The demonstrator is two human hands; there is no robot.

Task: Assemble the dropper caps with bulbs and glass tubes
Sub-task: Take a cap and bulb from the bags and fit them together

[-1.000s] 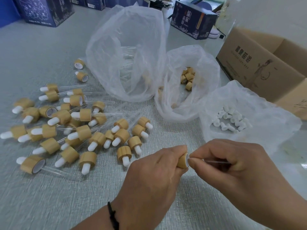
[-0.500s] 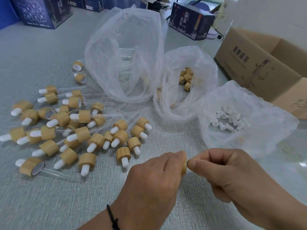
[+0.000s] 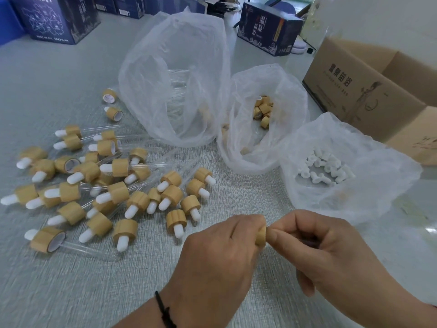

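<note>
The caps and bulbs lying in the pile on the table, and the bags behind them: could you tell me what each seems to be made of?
The caps look like bamboo or wood, matt tan with faint grain, though printed plastic is possible. The bulbs look like soft white rubber or silicone, smooth and opaque. The bags are thin, translucent, crinkled plastic film.

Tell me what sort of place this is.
Probably a small packing or assembly workshop: sorted parts sit in plastic bags, caps and white bulbs, a pile of assembled droppers covers the table, and printed product boxes stand behind.
</note>
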